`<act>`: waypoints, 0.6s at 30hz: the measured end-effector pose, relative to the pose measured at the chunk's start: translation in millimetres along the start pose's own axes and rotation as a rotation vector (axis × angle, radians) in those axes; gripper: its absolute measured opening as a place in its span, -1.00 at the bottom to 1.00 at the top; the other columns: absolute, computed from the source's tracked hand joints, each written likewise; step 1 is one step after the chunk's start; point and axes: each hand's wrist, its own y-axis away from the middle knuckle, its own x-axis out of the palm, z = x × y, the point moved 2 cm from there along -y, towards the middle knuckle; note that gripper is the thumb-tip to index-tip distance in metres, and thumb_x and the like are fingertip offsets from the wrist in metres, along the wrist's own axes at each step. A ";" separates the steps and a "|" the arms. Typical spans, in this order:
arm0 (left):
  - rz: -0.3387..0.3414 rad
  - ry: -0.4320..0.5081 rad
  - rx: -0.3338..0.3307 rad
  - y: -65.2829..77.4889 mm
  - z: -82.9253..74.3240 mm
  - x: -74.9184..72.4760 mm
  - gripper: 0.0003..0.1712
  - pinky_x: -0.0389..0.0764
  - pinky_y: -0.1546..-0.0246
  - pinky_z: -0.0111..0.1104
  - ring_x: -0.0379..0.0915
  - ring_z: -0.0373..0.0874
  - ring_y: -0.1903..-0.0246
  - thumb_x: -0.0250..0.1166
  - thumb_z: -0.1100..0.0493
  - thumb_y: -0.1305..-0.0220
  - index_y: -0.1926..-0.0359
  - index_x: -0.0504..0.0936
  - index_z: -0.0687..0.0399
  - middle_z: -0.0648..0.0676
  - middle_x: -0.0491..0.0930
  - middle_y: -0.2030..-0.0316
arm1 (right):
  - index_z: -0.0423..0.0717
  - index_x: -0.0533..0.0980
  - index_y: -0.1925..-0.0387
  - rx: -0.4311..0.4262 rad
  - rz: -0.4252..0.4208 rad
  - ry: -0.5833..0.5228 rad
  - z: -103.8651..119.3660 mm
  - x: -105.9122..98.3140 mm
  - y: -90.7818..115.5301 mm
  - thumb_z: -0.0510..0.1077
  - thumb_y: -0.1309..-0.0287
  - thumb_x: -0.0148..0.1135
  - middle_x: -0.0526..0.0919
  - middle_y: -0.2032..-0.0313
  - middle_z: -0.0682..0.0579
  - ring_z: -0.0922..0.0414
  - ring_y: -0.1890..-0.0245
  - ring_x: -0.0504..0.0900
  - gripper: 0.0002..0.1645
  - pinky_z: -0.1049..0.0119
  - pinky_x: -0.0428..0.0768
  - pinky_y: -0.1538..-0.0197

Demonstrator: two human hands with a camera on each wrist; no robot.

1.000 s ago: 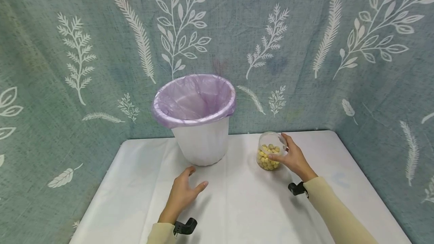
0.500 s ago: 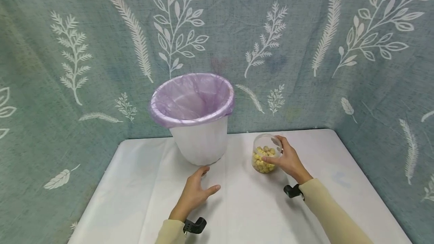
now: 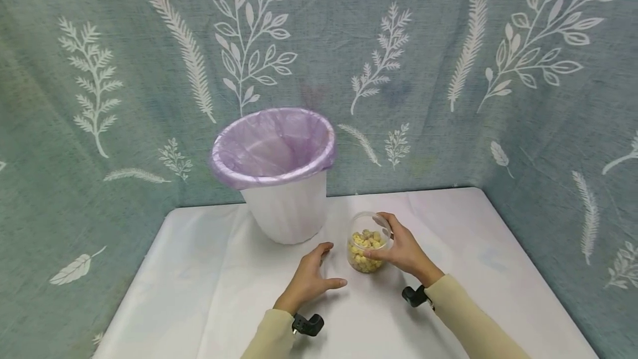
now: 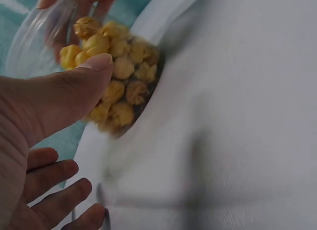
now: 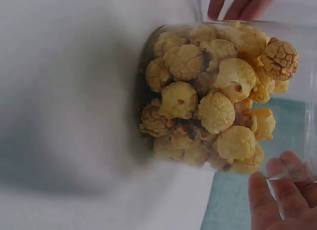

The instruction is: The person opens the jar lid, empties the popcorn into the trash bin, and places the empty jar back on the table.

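A clear round jar (image 3: 366, 222), without a lid on top, is part filled with yellow caramel popcorn (image 5: 213, 96). My right hand (image 3: 406, 251) grips the jar from its right side, thumb at the front and fingers round the back. The jar stands low over the white table; whether its base touches the cloth I cannot tell. Just left of the jar, my left hand (image 3: 308, 278) is held with fingers spread and thumb apart, holding nothing. In the left wrist view, its thumb overlaps the popcorn jar, while in the head view a small gap separates them.
A white bin (image 3: 284, 212) with a purple liner bag (image 3: 271, 179) folded over its rim stands at the back of the table, left of the jar. White cloth covers the table (image 3: 199, 270). A green leaf-patterned curtain (image 3: 319, 71) surrounds the back and sides.
The jar, in my right hand, has moved left and nearer to me. My left hand has moved right towards it, its fingers still spread. The bin has stayed in place.
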 end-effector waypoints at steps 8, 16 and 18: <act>0.030 -0.012 0.041 -14.1 -4.1 18.3 0.07 0.39 -0.30 -0.11 0.36 0.09 -0.30 0.62 -0.03 0.09 -0.38 0.29 0.19 0.23 0.42 -0.31 | -0.11 0.26 -0.36 -0.060 0.034 -0.033 7.1 11.4 8.9 0.08 0.22 0.66 0.46 -0.24 -0.02 0.00 -0.23 0.45 0.13 -0.20 0.37 -0.29; 0.009 0.045 0.069 -19.6 -8.2 25.7 0.04 0.42 -0.27 -0.06 0.41 0.05 -0.25 0.63 0.03 0.10 -0.37 0.30 0.22 0.14 0.51 -0.23 | -0.15 0.30 -0.31 -0.110 0.025 -0.048 9.6 14.1 14.1 0.06 0.23 0.66 0.51 -0.18 -0.03 -0.02 -0.19 0.48 0.09 -0.23 0.39 -0.26; 0.007 0.045 0.068 -19.8 -9.4 26.9 0.04 0.43 -0.26 -0.05 0.43 0.04 -0.23 0.63 0.04 0.12 -0.36 0.31 0.20 0.13 0.53 -0.21 | -0.15 0.31 -0.31 -0.115 0.013 -0.033 8.9 13.2 15.1 0.06 0.24 0.67 0.53 -0.17 -0.02 0.00 -0.18 0.49 0.09 -0.22 0.41 -0.25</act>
